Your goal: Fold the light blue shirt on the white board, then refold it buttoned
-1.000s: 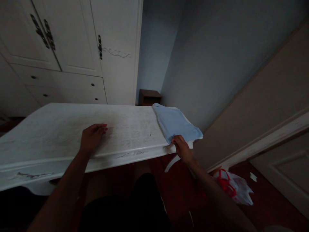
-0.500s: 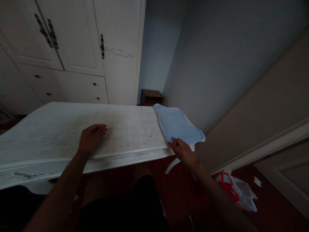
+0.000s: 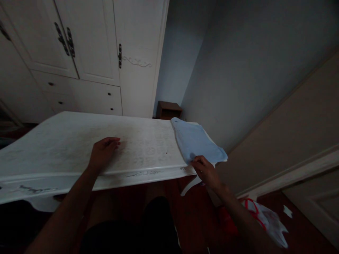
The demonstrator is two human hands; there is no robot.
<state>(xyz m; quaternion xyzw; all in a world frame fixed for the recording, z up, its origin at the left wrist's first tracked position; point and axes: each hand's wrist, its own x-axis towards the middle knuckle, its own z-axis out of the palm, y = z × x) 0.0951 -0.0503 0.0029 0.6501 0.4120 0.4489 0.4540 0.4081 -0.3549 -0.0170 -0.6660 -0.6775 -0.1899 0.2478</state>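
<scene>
A light blue cloth [image 3: 197, 139] lies spread over the right end of a white table [image 3: 143, 144], its right edge hanging slightly over the side. At the cloth's near left corner, my right hand [image 3: 206, 171] pinches the edge between thumb and fingers. My left hand [image 3: 103, 152] is over the near middle of the tabletop, fingers curled together with nothing visible in them. Greyish smudges and one small dark speck [image 3: 166, 152] mark the white surface.
A white wardrobe [image 3: 90, 46] with dark handles stands behind the table. A small brown cabinet [image 3: 168, 107] sits in the corner by the grey wall [image 3: 238, 63]. On the red floor at the right is a plastic bag [image 3: 270, 218] with red handles.
The view has shifted a little. My right hand's fingers have moved slightly right along the cloth's near edge. The cloth and my left hand look nearly unchanged.
</scene>
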